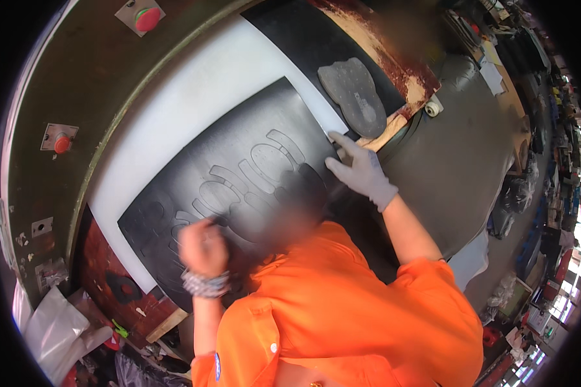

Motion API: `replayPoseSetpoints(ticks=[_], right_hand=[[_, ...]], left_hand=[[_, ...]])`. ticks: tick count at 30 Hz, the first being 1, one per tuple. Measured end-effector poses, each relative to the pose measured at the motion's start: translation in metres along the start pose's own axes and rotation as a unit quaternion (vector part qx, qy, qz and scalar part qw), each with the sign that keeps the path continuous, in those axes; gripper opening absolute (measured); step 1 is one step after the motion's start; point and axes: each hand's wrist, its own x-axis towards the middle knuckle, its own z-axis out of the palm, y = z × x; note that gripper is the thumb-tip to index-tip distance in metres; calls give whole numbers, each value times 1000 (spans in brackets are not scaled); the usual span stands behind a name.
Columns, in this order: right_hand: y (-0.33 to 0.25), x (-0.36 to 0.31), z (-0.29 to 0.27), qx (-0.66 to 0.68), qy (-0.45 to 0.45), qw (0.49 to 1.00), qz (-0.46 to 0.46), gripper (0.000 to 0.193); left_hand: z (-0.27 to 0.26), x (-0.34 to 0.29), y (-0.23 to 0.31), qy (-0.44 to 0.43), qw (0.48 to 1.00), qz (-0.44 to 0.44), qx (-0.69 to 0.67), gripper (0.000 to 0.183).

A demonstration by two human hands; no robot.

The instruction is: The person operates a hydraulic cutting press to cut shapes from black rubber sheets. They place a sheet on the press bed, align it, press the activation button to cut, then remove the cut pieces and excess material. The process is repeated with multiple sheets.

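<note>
A black rubber-like sheet lies on a white board, marked with outlines of curved strips and rounded pieces. My left hand, bare with a patterned band at the wrist, is over the sheet's lower left part. Motion blurs its fingers, which look bent, and whatever they may hold is hidden. My right hand wears a grey glove, thumb and fingers apart, at the right edge of the sheet beside the white board's corner. I cannot tell whether it presses on them. A blurred patch covers the sheet's near middle.
A dark grey sole-shaped piece rests on another black sheet at the back right. Along the left runs a dark green machine frame with red push buttons. Plastic bags are at lower left; cluttered shelves stand far right.
</note>
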Motion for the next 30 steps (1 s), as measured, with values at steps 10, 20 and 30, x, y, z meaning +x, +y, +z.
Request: replayPoseSetpoints(ticks=[10,20,30], right_hand=[[34,-13,-14,47,145,985,-86,42],[49,-80,-46,-30,235,968,-81,39],[33,-127,-24,-30,224,972,-62,38]], left_hand=[[109,13,104,-284,910,287,94,64],[97,30,108,-327,869,351,123,65],[114,51,100,-353,882,297,-93,34]])
